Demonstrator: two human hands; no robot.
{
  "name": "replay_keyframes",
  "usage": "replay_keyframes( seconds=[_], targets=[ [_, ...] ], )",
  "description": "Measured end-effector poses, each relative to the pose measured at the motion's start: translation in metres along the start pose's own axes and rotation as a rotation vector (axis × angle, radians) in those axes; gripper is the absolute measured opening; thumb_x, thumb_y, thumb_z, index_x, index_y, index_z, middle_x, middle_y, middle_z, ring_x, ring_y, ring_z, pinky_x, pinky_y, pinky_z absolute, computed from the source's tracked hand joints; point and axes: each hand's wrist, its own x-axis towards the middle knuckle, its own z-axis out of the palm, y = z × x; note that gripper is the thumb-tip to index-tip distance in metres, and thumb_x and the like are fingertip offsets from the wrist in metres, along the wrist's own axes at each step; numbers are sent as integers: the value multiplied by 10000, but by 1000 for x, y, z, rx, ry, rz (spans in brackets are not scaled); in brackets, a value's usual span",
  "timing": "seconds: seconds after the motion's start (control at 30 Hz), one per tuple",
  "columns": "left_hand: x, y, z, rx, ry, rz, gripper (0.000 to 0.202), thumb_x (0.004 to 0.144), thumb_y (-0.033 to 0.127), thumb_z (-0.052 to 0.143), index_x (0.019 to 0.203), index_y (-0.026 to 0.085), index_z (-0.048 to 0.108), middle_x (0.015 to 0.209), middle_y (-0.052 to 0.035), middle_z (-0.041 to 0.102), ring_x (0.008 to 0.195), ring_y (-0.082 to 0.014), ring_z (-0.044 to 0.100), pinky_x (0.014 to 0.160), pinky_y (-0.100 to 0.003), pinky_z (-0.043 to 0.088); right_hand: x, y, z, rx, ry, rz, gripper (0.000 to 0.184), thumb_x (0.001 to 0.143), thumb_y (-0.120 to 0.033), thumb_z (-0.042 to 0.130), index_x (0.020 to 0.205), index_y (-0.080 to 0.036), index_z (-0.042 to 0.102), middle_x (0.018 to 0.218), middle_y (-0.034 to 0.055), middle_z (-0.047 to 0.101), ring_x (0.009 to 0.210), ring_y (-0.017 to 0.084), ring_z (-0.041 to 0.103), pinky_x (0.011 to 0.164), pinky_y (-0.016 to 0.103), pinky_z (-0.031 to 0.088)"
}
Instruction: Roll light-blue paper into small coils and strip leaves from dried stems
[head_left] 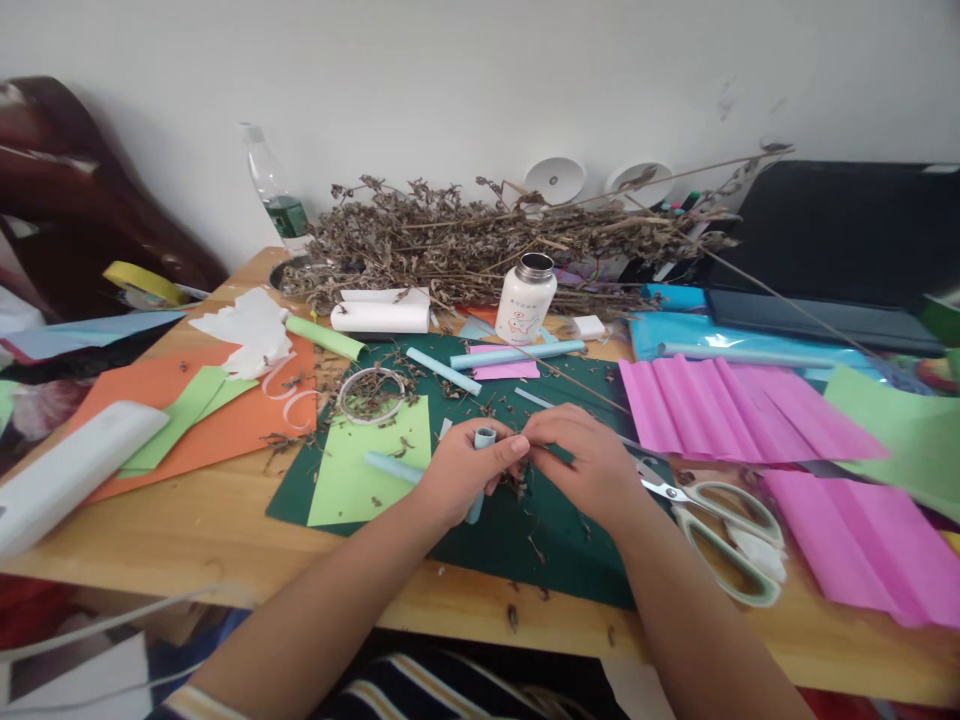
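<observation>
My left hand (469, 475) is closed around a light blue paper tube (484, 438), which stands nearly upright with its open end showing above the fingers. Pinched together, the fingertips of my right hand (581, 460) meet those of the left; what lies between them is hidden or too small to name. Beneath both hands is a dark green cutting mat (540, 550) strewn with dried plant bits. Another blue paper tube (394, 467) lies on a light green sheet (352, 490) left of my left hand. Scissors (682, 493) rest beside my right forearm.
Dried plant stalks (450, 240) pile along the wall behind an open white bottle (526, 300). A tape roll (373, 396) sits on the mat's left. Pink crepe paper (735, 410) and a laptop (832, 250) are at right; orange paper (225, 440) and a plastic bottle (277, 195) at left.
</observation>
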Motion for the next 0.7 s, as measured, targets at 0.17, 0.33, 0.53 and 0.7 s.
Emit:
replay_keyframes(
  seconds=[0.17,0.33,0.53,0.7],
  targets=[
    [2,-2,-2,10,-22,4,287,653,387,565,585,117,499,452,31,496,314,-20,346,317,-160,233,-2,-1,0,-25,-4,0,184,744,-148,486,904,-201,560,793,27,618,748,135,538,668,276,442],
    [3,1,-2,-71,-29,-35,180,669,289,554,614,121,523,478,23,540,312,-25,358,342,-173,252,-4,1,0,-28,30,9,155,750,-164,476,839,-221,590,771,25,610,730,135,544,657,282,448],
    [3,-1,-3,-161,-19,-72,85,637,199,536,677,125,541,498,11,582,292,-32,359,353,-188,263,-2,0,3,-4,59,84,134,745,-148,472,785,-209,585,753,26,604,723,136,550,650,276,450],
    [4,2,-4,-111,-19,-86,128,645,205,535,737,120,558,581,-17,620,296,-21,350,342,-180,250,0,3,1,19,79,137,97,749,-160,464,711,-198,545,700,21,585,697,140,540,628,271,438]
  ],
)
